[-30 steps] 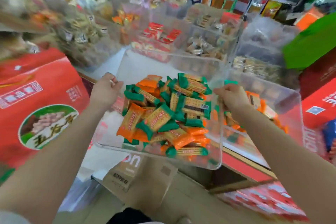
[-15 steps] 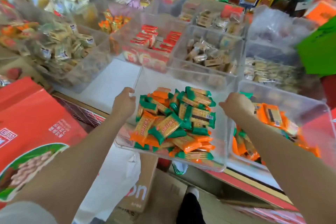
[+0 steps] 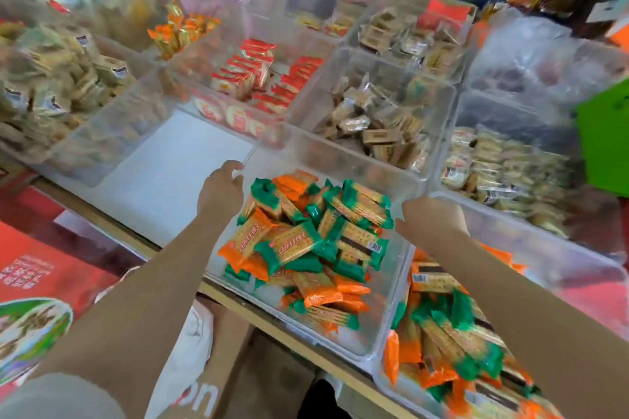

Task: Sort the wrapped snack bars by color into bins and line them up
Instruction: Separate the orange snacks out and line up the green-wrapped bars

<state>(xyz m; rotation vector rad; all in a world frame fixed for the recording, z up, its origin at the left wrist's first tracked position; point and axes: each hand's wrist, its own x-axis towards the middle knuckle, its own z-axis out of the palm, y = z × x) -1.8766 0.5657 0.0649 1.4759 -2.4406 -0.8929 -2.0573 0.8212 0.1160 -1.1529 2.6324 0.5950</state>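
Head view showed my hands, left hand point(image 3: 221, 192) and right hand point(image 3: 430, 218), gripping the clear bin's point(image 3: 340, 345) side walls; its snack bars point(image 3: 306, 241) looked light, slippery, best pinched mid-wrapper.

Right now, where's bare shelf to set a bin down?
One free patch: the white shelf surface, bordered by the red cracker bin behind and the bin of orange and green bars to its right. Elsewhere, bins crowd together.

orange and green snack bars point(image 3: 306, 245), clear bin point(image 3: 343, 345)
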